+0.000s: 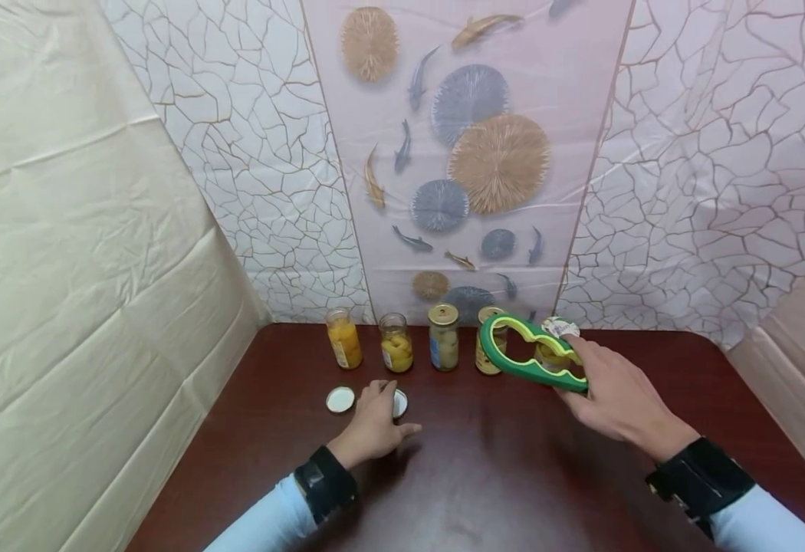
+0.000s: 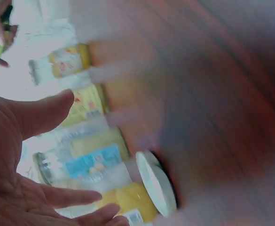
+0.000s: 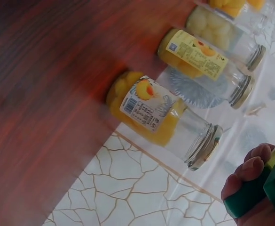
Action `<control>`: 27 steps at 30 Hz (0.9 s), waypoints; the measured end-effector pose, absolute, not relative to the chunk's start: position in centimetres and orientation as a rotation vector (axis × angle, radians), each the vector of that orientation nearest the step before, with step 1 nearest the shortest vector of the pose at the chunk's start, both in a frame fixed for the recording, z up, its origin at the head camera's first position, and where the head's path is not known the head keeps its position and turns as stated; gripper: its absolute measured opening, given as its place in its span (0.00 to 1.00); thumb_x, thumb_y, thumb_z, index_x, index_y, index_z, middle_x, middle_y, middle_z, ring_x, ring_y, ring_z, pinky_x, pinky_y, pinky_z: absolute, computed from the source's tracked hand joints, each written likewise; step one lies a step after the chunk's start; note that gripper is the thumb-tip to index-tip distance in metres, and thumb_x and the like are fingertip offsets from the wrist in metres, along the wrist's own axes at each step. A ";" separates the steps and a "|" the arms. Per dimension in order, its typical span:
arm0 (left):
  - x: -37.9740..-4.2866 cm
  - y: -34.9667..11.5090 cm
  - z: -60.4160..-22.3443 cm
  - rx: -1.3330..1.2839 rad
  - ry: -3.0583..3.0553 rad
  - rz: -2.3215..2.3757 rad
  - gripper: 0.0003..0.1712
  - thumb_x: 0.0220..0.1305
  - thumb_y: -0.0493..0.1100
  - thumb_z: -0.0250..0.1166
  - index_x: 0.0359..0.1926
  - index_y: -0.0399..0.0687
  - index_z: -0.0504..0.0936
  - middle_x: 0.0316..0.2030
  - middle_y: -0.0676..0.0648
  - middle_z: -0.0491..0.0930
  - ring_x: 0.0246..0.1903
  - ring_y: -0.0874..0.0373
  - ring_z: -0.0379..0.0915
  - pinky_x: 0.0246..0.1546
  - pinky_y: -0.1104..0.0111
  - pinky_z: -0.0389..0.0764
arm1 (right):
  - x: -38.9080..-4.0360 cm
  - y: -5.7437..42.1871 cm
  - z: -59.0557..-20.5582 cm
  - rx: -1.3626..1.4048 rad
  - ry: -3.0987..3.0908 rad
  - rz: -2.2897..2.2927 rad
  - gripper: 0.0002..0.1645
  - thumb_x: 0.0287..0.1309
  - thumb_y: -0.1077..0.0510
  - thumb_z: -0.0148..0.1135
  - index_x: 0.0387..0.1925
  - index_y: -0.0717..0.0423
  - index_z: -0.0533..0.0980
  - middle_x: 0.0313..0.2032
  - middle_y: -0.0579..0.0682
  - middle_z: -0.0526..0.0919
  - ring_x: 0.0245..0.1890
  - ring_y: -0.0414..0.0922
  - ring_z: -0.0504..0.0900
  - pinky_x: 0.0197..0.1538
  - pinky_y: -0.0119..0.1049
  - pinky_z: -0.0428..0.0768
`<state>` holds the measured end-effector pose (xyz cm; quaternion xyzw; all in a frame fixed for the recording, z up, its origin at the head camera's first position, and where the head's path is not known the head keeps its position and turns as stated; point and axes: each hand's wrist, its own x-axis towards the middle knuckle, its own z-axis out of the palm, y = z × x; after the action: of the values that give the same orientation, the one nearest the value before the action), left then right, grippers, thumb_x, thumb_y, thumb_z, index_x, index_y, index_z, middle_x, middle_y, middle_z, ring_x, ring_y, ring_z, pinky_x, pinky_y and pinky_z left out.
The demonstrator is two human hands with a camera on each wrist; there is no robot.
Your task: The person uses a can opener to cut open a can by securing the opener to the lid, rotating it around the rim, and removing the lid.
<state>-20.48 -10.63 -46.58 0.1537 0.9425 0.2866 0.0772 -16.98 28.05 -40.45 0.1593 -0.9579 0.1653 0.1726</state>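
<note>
My right hand [image 1: 612, 391] grips one end of a green jar opener [image 1: 523, 372] with a lighter, scalloped inner edge. It holds the opener up in front of two lidded jars at the right: a yellow-labelled jar [image 3: 193, 54] and a peach jar [image 3: 149, 106]. My left hand [image 1: 373, 425] reaches low over the table, thumb spread and fingers loosely extended. Its fingers partly cover a white-lined jar lid [image 1: 400, 403] in the head view. Another lid [image 1: 340, 399] lies to its left, white inside up. In the left wrist view the palm [image 2: 5, 188] holds nothing.
Along the back edge of the dark red table [image 1: 485, 491] stands a row of jars. An orange-filled jar [image 1: 344, 343] and a yellow fruit jar [image 1: 396, 349] are lidless. A pale-filled jar [image 1: 444, 341] has its lid on. Behind them hangs a patterned cloth [image 1: 444, 253].
</note>
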 end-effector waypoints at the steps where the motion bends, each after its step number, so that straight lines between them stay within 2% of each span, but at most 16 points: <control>1: -20.2 -10.5 -46.5 0.459 2.820 0.884 0.51 0.63 0.57 0.73 0.74 0.32 0.61 0.70 0.30 0.62 0.69 0.35 0.57 0.66 0.43 0.67 | -17.0 28.0 -40.5 0.457 -2.716 0.468 0.46 0.54 0.48 0.72 0.69 0.60 0.65 0.51 0.61 0.80 0.45 0.55 0.78 0.43 0.56 0.78; 8: -19.2 -9.7 -45.6 0.445 2.747 1.005 0.49 0.65 0.59 0.70 0.75 0.35 0.61 0.72 0.32 0.60 0.71 0.38 0.57 0.65 0.45 0.71 | -17.2 27.5 -40.4 0.481 -2.684 0.458 0.46 0.52 0.49 0.73 0.70 0.60 0.66 0.51 0.60 0.81 0.46 0.55 0.78 0.43 0.58 0.78; 13: -19.2 -9.3 -45.3 0.437 2.707 1.028 0.49 0.67 0.60 0.68 0.76 0.37 0.59 0.72 0.35 0.61 0.71 0.42 0.58 0.66 0.46 0.70 | -17.1 27.3 -40.5 0.475 -2.694 0.449 0.45 0.52 0.48 0.73 0.68 0.59 0.67 0.48 0.58 0.81 0.43 0.53 0.78 0.41 0.55 0.78; 18: -19.5 -8.7 -45.3 0.439 2.669 1.108 0.52 0.67 0.61 0.67 0.78 0.38 0.55 0.74 0.35 0.58 0.73 0.41 0.55 0.67 0.44 0.68 | -16.9 27.2 -40.4 0.466 -2.696 0.445 0.42 0.51 0.48 0.74 0.65 0.57 0.69 0.45 0.56 0.82 0.40 0.51 0.77 0.38 0.51 0.77; 23: -20.9 -7.3 -45.5 0.420 2.671 1.206 0.53 0.68 0.59 0.67 0.79 0.38 0.51 0.76 0.34 0.57 0.73 0.42 0.55 0.69 0.45 0.66 | -16.8 27.1 -40.4 0.470 -2.707 0.434 0.41 0.51 0.49 0.74 0.64 0.55 0.69 0.43 0.54 0.81 0.38 0.50 0.77 0.37 0.49 0.76; 27: -23.0 -5.4 -45.6 0.382 2.685 1.227 0.53 0.69 0.57 0.66 0.80 0.38 0.48 0.78 0.34 0.53 0.76 0.44 0.50 0.72 0.47 0.62 | -16.8 27.1 -40.5 0.477 -2.698 0.428 0.41 0.51 0.49 0.74 0.65 0.56 0.69 0.43 0.54 0.82 0.38 0.50 0.77 0.36 0.49 0.76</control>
<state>-22.99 -5.40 -45.59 0.1279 0.8989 0.4108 0.0824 -16.76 27.06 -40.48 0.1690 -0.9565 0.1518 0.1832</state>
